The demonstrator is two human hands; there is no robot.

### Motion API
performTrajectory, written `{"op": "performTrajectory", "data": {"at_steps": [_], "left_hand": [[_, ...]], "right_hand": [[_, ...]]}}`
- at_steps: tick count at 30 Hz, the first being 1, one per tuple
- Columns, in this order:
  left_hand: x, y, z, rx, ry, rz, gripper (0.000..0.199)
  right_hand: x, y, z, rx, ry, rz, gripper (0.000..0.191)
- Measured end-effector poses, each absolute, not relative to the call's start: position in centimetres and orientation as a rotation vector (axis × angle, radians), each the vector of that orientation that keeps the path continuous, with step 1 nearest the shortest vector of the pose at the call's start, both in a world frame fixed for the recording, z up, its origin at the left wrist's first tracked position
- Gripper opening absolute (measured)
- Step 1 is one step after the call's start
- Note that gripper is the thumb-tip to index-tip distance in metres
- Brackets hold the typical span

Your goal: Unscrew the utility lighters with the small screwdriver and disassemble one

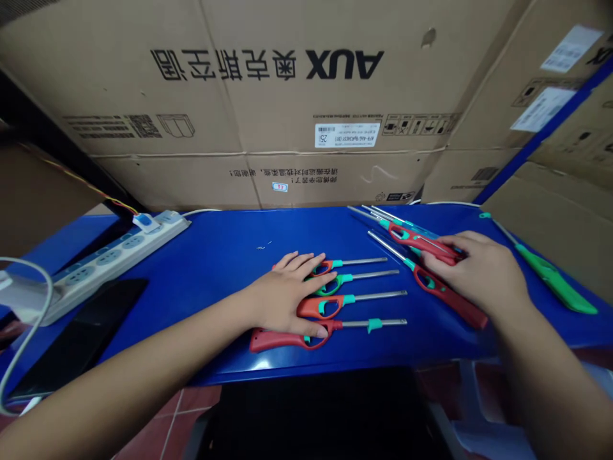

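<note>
My left hand lies palm down, fingers spread, over a row of gas lighters with long metal nozzles pointing right. Nearest me in that row is a red lighter with a teal piece partway along its nozzle. Beyond it come an orange lighter, a green lighter and another orange-red one, partly under my fingers. My right hand is closed around the handle of a red lighter, nozzle toward the back left. A blue lighter shows just behind it. Below my fingers rests a dark red lighter.
A green lighter lies at the far right. On the left are a white power strip with plugs and cables and a black flat device. Cardboard walls the back of the blue table.
</note>
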State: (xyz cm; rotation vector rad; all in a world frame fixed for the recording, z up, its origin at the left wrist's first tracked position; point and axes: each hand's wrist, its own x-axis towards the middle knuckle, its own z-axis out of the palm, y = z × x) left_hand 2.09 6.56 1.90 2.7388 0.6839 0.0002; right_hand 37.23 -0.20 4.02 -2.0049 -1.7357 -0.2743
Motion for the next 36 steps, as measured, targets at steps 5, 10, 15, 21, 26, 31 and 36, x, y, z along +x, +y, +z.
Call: {"op": "performTrajectory", "data": {"at_steps": [5, 10, 15, 21, 26, 31, 36], "left_hand": [[2.3, 6.9, 3.7, 2.650, 0.707, 0.200, 0.091], [3.8, 7.5, 3.5, 1.875, 0.696, 0.952, 0.063], [3.4, 8.2, 3.0, 1.145, 0.497, 1.305, 0.045], [0.9, 9.2, 3.5, 0.883, 0.553, 1.384, 0.046], [0.9, 9.1, 3.6, 0.789, 0.484, 1.354, 0.043], [1.4, 8.7, 3.1, 0.814, 0.479, 1.395, 0.042], [1.9, 8.4, 2.6, 0.826, 0.470, 1.391, 0.037]], "right_hand": [[32.9, 2.6, 6.5, -1.729, -1.678, 0.287, 0.043], [25.4, 5.5, 6.6, -1.330, -1.677, 1.263, 0.068], [20.4, 6.5, 4.5, -1.240, -1.825, 1.001, 0.046], [22.6, 6.4, 3.4, -1.147, -1.921, 0.594, 0.013], [22.7, 5.0, 4.0, -0.931, -2.070, 0.072, 0.012], [21.4, 3.9, 4.0, -0.863, -2.071, 0.037, 0.006], [20.8, 3.7, 3.8, -0.883, -2.096, 0.127, 0.008]]}}
